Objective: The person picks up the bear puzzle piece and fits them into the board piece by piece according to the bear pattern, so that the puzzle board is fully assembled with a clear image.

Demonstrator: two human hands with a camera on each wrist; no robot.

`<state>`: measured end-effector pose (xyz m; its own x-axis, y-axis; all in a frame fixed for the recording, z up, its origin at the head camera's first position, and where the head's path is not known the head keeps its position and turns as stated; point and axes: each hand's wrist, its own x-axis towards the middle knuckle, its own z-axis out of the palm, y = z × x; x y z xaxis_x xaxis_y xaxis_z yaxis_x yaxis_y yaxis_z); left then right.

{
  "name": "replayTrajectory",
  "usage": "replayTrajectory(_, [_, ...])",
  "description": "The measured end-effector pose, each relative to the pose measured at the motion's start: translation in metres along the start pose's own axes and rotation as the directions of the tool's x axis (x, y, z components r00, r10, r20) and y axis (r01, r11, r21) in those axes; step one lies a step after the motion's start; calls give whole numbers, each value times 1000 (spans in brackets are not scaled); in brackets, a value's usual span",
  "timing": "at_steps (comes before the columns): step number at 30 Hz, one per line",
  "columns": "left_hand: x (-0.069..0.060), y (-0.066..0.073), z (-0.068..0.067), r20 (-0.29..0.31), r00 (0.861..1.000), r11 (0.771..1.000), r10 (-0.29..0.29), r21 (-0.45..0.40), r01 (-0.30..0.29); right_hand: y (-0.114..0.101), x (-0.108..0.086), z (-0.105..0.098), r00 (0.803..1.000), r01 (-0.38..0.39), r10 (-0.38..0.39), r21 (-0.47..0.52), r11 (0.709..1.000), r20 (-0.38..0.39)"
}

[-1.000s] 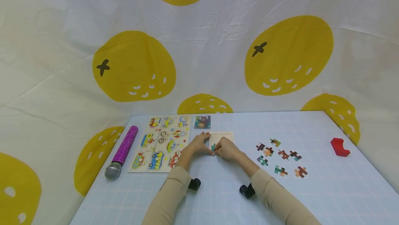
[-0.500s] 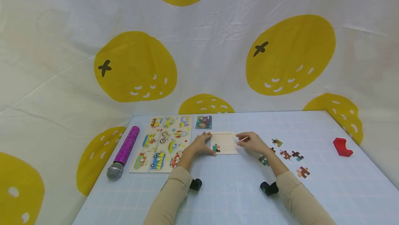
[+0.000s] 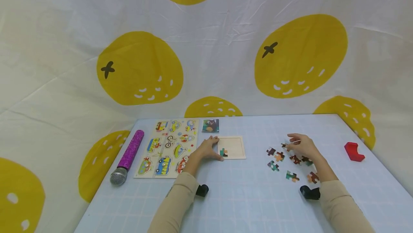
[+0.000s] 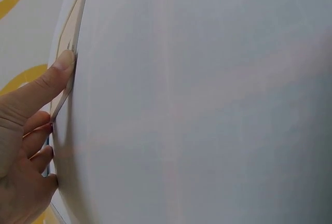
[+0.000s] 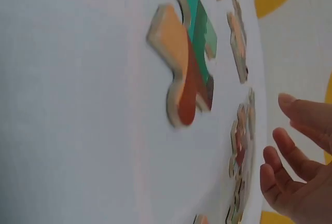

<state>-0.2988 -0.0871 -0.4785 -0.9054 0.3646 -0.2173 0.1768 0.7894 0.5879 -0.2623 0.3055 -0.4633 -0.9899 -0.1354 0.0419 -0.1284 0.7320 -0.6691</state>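
A pale wooden puzzle tray (image 3: 235, 147) lies flat, with one green-and-brown piece (image 3: 223, 152) in its lower left corner. My left hand (image 3: 206, 150) holds the tray's left side between thumb and fingers; in the left wrist view the thumb of that hand (image 4: 31, 125) presses the tray's edge (image 4: 66, 37). On the right, my right hand (image 3: 303, 147) hovers over loose jigsaw pieces (image 3: 292, 176), fingers apart. From the right wrist view, this hand (image 5: 303, 167) shows nothing between its fingers, beside several pieces (image 5: 194, 53). Some pieces are partly hidden by the hand.
A vehicle puzzle board (image 3: 161, 147) lies left of the tray, and a purple microphone (image 3: 130, 154) lies further left. Behind the tray is a small bear picture (image 3: 210, 125). A red curved block (image 3: 354, 152) rests at the far right.
My right hand has let go of the piece in the tray's corner and moved right, over the loose pieces. My left hand has stayed at the tray.
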Motion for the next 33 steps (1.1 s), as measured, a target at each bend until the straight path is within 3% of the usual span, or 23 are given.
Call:
replayTrajectory(5, [0, -1, 0, 3, 1000, 1000, -1, 4, 1, 11, 0, -4, 994, -87, 88, -18, 996, 59])
replayTrajectory(17, [-1, -1, 0, -11, 1000, 1000, 28, -6, -28, 14, 8, 3, 990, -118, 124, -92, 989, 61])
replayTrajectory(22, [-1, -1, 1, -18, 999, 999, 37, -4, -38, 16, 9, 5, 992, -122, 122, -15, 992, -6])
replayTrajectory(25, [-2, 0, 1, -18, 999, 999, 36, -5, -36, 10, 9, 4, 989, -134, 141, 113, 985, -51])
replayTrajectory(28, [-2, 1, 0, -15, 999, 1000, 31, -1, -31, 0, 11, 2, 979, -170, 195, 291, 942, -56])
replayTrajectory(30, [-1, 0, -1, -9, 1000, 1000, 25, -9, -25, -7, 13, 1, 974, -185, 222, 416, 891, -41])
replayTrajectory(33, [1, -2, -1, 1, 1000, 999, 24, -24, -24, -17, 13, 0, 978, -146, 203, 560, 815, -41])
